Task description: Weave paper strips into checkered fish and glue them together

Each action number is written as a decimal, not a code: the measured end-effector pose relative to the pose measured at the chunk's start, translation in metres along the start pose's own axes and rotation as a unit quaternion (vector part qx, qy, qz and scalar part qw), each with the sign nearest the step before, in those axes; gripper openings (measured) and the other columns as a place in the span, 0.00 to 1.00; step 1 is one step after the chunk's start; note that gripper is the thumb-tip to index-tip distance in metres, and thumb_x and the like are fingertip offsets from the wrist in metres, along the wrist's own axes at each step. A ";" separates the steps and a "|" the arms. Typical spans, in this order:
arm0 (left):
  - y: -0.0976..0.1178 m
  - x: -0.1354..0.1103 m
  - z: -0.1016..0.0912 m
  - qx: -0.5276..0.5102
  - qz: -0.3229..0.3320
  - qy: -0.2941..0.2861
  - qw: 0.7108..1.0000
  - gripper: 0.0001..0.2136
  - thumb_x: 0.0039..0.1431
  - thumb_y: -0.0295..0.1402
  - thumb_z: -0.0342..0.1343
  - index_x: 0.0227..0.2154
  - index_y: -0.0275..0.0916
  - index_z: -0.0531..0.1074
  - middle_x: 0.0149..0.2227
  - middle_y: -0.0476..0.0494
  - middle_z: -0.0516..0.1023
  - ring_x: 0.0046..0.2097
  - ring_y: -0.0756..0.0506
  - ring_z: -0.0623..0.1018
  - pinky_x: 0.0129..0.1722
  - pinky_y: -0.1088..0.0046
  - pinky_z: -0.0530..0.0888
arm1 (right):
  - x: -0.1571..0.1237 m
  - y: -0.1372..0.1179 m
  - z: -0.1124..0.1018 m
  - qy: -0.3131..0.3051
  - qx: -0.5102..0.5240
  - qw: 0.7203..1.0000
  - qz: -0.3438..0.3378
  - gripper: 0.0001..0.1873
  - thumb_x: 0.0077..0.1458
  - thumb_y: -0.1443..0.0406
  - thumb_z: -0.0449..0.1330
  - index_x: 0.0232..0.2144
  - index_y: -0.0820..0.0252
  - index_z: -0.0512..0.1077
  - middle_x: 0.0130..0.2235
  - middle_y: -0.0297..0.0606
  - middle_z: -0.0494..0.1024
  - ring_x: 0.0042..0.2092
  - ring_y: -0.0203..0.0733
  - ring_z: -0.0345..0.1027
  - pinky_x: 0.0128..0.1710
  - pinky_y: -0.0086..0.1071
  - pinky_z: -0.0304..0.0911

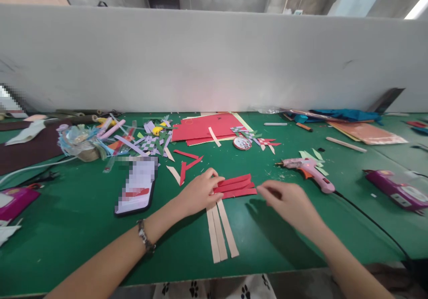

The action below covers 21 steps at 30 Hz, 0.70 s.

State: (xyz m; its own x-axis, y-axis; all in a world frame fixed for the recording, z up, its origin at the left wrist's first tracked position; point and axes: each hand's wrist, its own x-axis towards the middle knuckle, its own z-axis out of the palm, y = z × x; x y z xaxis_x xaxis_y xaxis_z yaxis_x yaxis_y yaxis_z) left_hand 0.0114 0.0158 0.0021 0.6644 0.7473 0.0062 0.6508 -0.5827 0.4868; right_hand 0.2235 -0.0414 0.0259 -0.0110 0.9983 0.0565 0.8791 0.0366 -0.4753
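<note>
Several red paper strips lie side by side across pale beige paper strips that run toward the table's front edge. My left hand closes on the left ends of the red strips where they meet the beige ones, thumb in front and fingers behind. At the strips' right ends is my right hand, its fingers curled and the thumb and forefinger tips close together. Whether a strip end sits between those tips I cannot make out. Loose red strips lie beyond my left hand.
A phone lies left of my left arm. To the right rests a pink glue gun with a black cable. Red paper sheets, woven paper scraps and a round tin lie further back, before a grey partition.
</note>
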 end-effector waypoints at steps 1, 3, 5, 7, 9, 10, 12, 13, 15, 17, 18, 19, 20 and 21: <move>0.001 0.004 0.001 0.006 0.001 -0.011 1.000 0.15 0.54 0.34 0.46 0.44 0.36 0.65 0.41 0.41 0.66 0.33 0.48 0.71 0.34 0.70 0.69 | 0.000 0.011 -0.008 0.050 -0.020 0.998 0.036 0.18 0.48 0.55 0.45 0.20 0.57 0.68 0.20 0.34 0.72 0.22 0.37 0.62 0.23 0.29 0.52; 0.001 0.009 0.004 0.023 0.003 -0.015 1.000 0.15 0.53 0.35 0.48 0.44 0.35 0.66 0.40 0.41 0.66 0.33 0.47 0.71 0.33 0.70 0.68 | -0.002 0.033 -0.024 0.133 -0.077 0.982 0.112 0.16 0.44 0.55 0.47 0.21 0.56 0.69 0.19 0.36 0.71 0.21 0.40 0.62 0.22 0.30 0.52; 0.001 0.013 0.007 0.024 0.009 -0.009 1.000 0.14 0.54 0.34 0.47 0.42 0.35 0.67 0.39 0.42 0.67 0.33 0.47 0.71 0.33 0.70 0.68 | -0.006 0.053 -0.036 0.169 -0.104 0.964 0.178 0.15 0.39 0.55 0.49 0.22 0.56 0.70 0.19 0.37 0.72 0.21 0.42 0.62 0.21 0.31 0.52; 0.000 0.014 0.009 0.016 0.008 -0.001 1.000 0.12 0.54 0.34 0.46 0.39 0.36 0.68 0.38 0.43 0.68 0.33 0.47 0.71 0.32 0.71 0.68 | -0.012 0.067 -0.045 0.174 -0.100 0.955 0.221 0.14 0.37 0.54 0.49 0.21 0.55 0.69 0.19 0.37 0.72 0.21 0.44 0.63 0.20 0.31 0.52; 0.000 0.013 0.010 0.012 0.002 0.010 1.000 0.10 0.54 0.33 0.45 0.35 0.37 0.68 0.37 0.44 0.68 0.33 0.47 0.71 0.31 0.71 0.67 | -0.016 0.077 -0.048 0.176 -0.098 0.949 0.244 0.15 0.38 0.53 0.48 0.21 0.54 0.68 0.20 0.38 0.72 0.23 0.45 0.64 0.21 0.32 0.53; 0.000 0.011 0.010 0.012 -0.004 0.021 1.000 0.09 0.53 0.32 0.45 0.34 0.37 0.68 0.36 0.45 0.68 0.33 0.47 0.71 0.31 0.71 0.67 | -0.017 0.081 -0.049 0.179 -0.105 0.945 0.253 0.16 0.39 0.52 0.47 0.22 0.54 0.68 0.20 0.39 0.72 0.23 0.46 0.64 0.21 0.33 0.54; 0.000 0.008 0.010 0.004 -0.017 0.044 0.999 0.07 0.52 0.31 0.44 0.31 0.38 0.66 0.33 0.46 0.68 0.31 0.47 0.70 0.29 0.71 0.66 | -0.017 0.089 -0.047 0.194 -0.135 0.939 0.249 0.17 0.41 0.52 0.46 0.25 0.55 0.68 0.23 0.40 0.72 0.26 0.48 0.65 0.23 0.35 0.55; 0.000 0.006 0.010 -0.006 -0.025 0.057 0.998 0.05 0.51 0.31 0.44 0.29 0.38 0.65 0.31 0.47 0.68 0.30 0.48 0.70 0.28 0.72 0.65 | -0.016 0.094 -0.045 0.206 -0.159 0.937 0.233 0.18 0.42 0.53 0.45 0.27 0.56 0.67 0.25 0.42 0.72 0.29 0.49 0.65 0.25 0.36 0.56; 0.000 0.001 0.009 -0.041 -0.047 0.077 0.995 0.03 0.50 0.31 0.44 0.25 0.39 0.61 0.25 0.50 0.66 0.26 0.49 0.69 0.24 0.73 0.64 | -0.011 0.104 -0.041 0.232 -0.215 0.931 0.181 0.19 0.44 0.53 0.44 0.31 0.59 0.66 0.30 0.47 0.72 0.34 0.53 0.65 0.29 0.39 0.58; -0.001 -0.004 0.008 -0.101 -0.076 0.080 0.989 0.03 0.51 0.31 0.43 0.23 0.40 0.58 0.21 0.53 0.64 0.23 0.50 0.68 0.23 0.74 0.63 | -0.006 0.113 -0.037 0.227 -0.262 0.928 0.140 0.19 0.46 0.54 0.45 0.32 0.61 0.66 0.31 0.50 0.71 0.35 0.54 0.64 0.32 0.41 0.57; -0.002 -0.006 0.007 -0.134 -0.091 0.081 0.984 0.03 0.51 0.31 0.42 0.24 0.40 0.57 0.19 0.55 0.64 0.21 0.51 0.68 0.22 0.75 0.63 | -0.004 0.117 -0.035 0.205 -0.275 0.930 0.130 0.18 0.46 0.54 0.46 0.30 0.62 0.66 0.29 0.50 0.71 0.33 0.54 0.64 0.32 0.41 0.57; -0.003 -0.008 0.007 -0.164 -0.103 0.082 0.978 0.03 0.52 0.30 0.42 0.24 0.41 0.57 0.18 0.56 0.63 0.20 0.51 0.67 0.22 0.75 0.63 | -0.002 0.120 -0.034 0.181 -0.282 0.934 0.121 0.17 0.47 0.55 0.46 0.28 0.62 0.65 0.27 0.49 0.70 0.32 0.53 0.64 0.31 0.40 0.57; -0.004 -0.010 0.007 -0.189 -0.112 0.084 0.972 0.03 0.52 0.30 0.42 0.25 0.41 0.57 0.17 0.57 0.63 0.20 0.52 0.67 0.23 0.75 0.64 | 0.000 0.123 -0.033 0.160 -0.285 0.938 0.113 0.16 0.48 0.56 0.46 0.27 0.62 0.65 0.26 0.48 0.70 0.30 0.51 0.63 0.30 0.39 0.57; -0.004 -0.011 0.007 -0.205 -0.116 0.089 0.968 0.03 0.52 0.30 0.42 0.25 0.41 0.58 0.17 0.57 0.64 0.20 0.52 0.68 0.24 0.75 0.64 | 0.001 0.125 -0.032 0.149 -0.284 0.941 0.107 0.15 0.49 0.57 0.45 0.26 0.62 0.65 0.25 0.48 0.69 0.29 0.50 0.63 0.29 0.38 0.56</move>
State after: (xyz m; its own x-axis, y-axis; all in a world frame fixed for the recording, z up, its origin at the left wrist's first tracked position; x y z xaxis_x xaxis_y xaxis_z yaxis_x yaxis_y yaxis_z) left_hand 0.0035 0.0078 -0.0061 0.4207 0.9071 -0.0125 0.5503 -0.2442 0.7985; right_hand 0.3490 -0.0374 -0.0054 0.2553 0.9200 0.2972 0.9597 -0.2786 0.0378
